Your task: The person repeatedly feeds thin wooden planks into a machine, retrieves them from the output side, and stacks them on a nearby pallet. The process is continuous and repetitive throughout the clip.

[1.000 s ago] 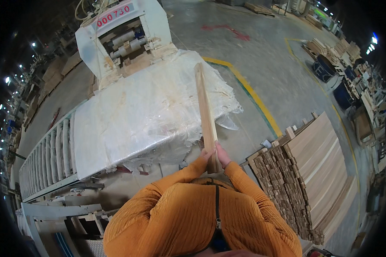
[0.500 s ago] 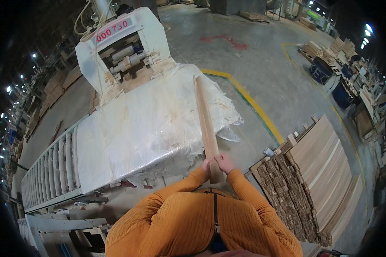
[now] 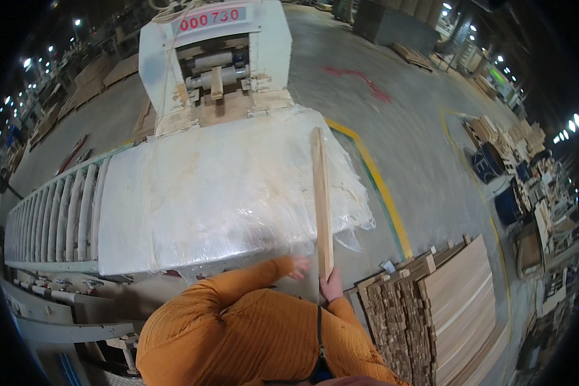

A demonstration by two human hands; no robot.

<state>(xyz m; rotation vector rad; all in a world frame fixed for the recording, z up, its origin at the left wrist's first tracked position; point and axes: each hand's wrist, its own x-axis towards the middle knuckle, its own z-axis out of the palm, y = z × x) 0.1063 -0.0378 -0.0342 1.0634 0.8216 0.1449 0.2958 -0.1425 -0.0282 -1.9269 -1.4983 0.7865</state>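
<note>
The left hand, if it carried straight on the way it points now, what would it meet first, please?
Probably the long wooden strip just right of the left hand, held at its near end by the right hand; depth is unclear.

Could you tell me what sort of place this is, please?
Most likely a woodworking factory floor. A roller machine feeds onto a plastic-covered table, stacks of wooden strips stand on the concrete floor, and the right hand holds a long wooden strip.

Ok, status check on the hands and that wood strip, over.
Right hand gripping wood strip at its near end. Left hand open beside it. Strip over plastic-covered table. Nothing blocking.
</note>
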